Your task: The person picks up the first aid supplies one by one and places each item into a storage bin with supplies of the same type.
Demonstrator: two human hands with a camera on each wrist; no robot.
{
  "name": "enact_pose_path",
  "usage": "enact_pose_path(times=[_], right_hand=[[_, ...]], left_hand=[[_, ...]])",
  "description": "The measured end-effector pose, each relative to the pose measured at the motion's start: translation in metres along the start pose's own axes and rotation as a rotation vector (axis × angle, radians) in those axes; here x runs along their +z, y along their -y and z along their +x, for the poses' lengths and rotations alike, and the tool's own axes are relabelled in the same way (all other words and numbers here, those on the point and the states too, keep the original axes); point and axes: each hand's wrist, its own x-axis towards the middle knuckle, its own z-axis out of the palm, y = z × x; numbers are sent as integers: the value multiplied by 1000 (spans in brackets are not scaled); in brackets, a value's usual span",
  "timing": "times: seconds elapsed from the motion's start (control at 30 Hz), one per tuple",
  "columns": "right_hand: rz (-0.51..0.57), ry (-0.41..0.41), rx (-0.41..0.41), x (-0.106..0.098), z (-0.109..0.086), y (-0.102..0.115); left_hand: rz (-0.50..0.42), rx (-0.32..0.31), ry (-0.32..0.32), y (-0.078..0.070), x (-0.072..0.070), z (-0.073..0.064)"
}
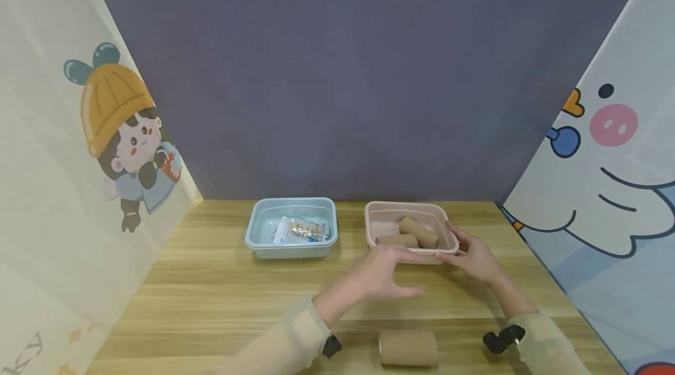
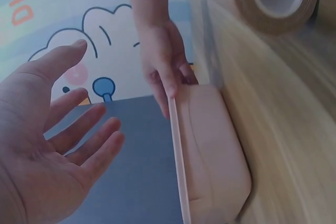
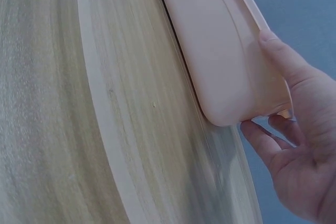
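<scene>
My right hand (image 1: 477,258) grips a pink plastic bin (image 1: 385,225) at its front right corner. In the right wrist view the thumb presses the rim, while the other fingers bend round the end of the bin. Two brown rolls (image 1: 419,232) lie inside, one slanted and one along the front wall. My left hand (image 1: 379,275) hovers just in front of the bin, fingers spread and holding nothing; the left wrist view shows its bare palm (image 2: 31,166). Nearer to me, between the forearms, another brown roll (image 1: 408,347) lies on its side; its core is white inside.
A light blue bin (image 1: 258,237) stands left of the pink one, with clear packets (image 1: 300,230) in it. Both bins are near the back edge of the wood-grain table (image 1: 211,281), before a dark panel (image 1: 337,82). Printed cartoon panels flank the table.
</scene>
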Motion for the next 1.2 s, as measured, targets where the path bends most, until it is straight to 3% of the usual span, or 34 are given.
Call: enact_pose_path(times=[0.17, 0.47, 1.2], right_hand=[[0, 2, 1, 0, -1, 2], [-11, 11, 13, -1, -1, 6], [20, 21, 22, 0, -3, 7]], left_hand=[[-63, -7, 25, -2, 7, -10], [-91, -58, 72, -4, 22, -31], [-70, -7, 86, -2, 50, -52]])
